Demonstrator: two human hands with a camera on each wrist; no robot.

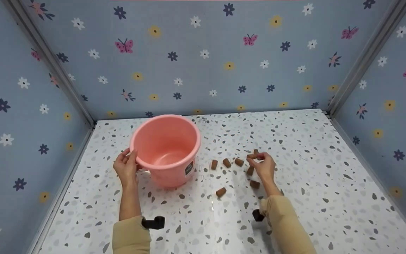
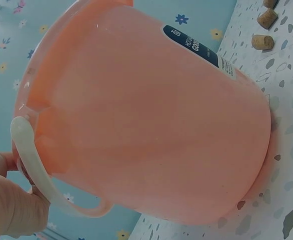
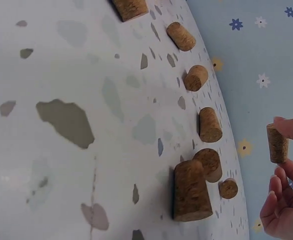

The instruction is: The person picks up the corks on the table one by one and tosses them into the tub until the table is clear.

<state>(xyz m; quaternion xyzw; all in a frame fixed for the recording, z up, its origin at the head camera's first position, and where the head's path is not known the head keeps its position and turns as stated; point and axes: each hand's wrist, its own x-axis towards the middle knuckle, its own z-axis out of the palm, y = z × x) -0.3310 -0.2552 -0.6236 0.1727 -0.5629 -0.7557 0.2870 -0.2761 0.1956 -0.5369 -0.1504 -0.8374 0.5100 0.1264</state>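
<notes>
Tan sleeves point(image 1: 289, 225) fill the bottom edge of the head view, nearest the lens, each with a black fitting point(image 1: 158, 223) on the inner side of the wrist. Beyond the right cuff, the right grip point(image 1: 265, 165) pinches a cork point(image 1: 251, 156) between thumb and fingers. That cork sits at the fingertips, off to the left of the palm; the right wrist view shows the digits bearing on it near its two ends, with the worktop point(image 1: 308, 169) below. Beyond the other cuff, the left grip point(image 1: 126, 167) holds the rim of a pink bucket point(image 1: 167, 178) at its left side, so the bucket's body lies to the right of those fingers. A pale handle point(image 2: 35, 157) curves across part of this hand in the left wrist view.

Loose corks point(image 1: 254, 184) lie around the right grip: one just behind the held cork, one just below it, another a little nearer the camera. Three more form a rough row between that grip and the bucket, and one lies apart, nearer the sleeves. Whether the closest ones touch cannot be told.

On the bucket's wall, a dark label point(image 1: 189, 168) faces the corks. Farther out, blue panels point(image 1: 196, 70) with flowers and butterflies stand behind and at both sides, grey strips point(image 1: 369, 53) at their corners.
</notes>
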